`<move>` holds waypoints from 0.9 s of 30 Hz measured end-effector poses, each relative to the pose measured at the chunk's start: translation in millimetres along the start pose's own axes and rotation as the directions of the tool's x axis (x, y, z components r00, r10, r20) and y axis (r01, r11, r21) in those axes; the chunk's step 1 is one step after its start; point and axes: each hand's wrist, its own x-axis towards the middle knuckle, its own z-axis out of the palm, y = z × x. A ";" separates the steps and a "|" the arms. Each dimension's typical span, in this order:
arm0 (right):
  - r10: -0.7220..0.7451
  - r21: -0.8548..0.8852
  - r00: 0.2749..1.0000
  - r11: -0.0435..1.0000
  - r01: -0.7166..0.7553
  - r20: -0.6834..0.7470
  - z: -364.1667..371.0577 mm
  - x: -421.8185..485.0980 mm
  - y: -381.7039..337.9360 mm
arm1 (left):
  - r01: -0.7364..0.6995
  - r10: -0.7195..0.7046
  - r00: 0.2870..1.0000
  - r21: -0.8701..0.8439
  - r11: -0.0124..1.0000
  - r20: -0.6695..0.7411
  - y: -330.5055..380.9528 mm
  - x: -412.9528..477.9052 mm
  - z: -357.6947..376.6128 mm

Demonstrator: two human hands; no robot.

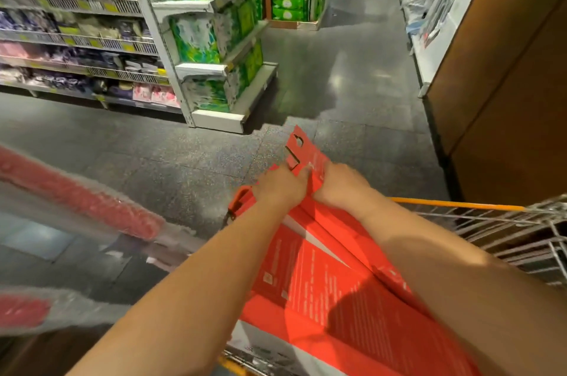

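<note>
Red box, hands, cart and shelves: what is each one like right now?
red box: tilted, lower part in the cart, top flap sticking up.
left hand: gripping the red box's top end.
right hand: gripping the red box's top end, beside the left hand.
cart: carrying the red box.
shelves: stocked with green packs.

Dim overhead store light; floor [337, 81] glare; left edge motion-blurred; wide-angle bending.
</note>
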 end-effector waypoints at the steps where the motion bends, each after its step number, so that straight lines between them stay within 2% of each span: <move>1: 0.018 0.009 1.000 1.000 -0.018 0.002 1.8 0.9 -2.3 | -0.006 0.006 1.000 -0.021 1.000 -0.009 -0.4 1.9 0.3; 10: 0.140 0.061 0.989 0.989 -0.138 -0.037 11.6 1.6 -22.5 | -0.038 0.057 0.994 -0.186 0.982 0.094 2.0 9.0 -20.4; 15: 0.191 0.133 0.975 0.976 -0.175 -0.116 12.4 -9.7 -21.8 | -0.026 0.082 0.985 -0.333 0.943 0.154 18.0 2.0 -33.8; 19: 0.184 0.173 0.955 0.974 -0.146 -0.233 12.1 -21.3 -17.2 | 0.003 0.073 0.987 -0.474 0.881 0.140 27.8 1.5 -35.4; 23: 0.206 0.222 0.887 0.967 -0.122 -0.413 8.5 -29.8 -11.8 | 0.026 0.069 0.990 -0.640 0.768 0.123 38.7 -7.2 -36.8; 27: 0.267 0.241 0.836 0.956 -0.167 -0.479 -9.8 -43.7 -3.6 | 0.017 0.068 0.996 -0.849 0.529 0.062 44.2 -1.5 -26.9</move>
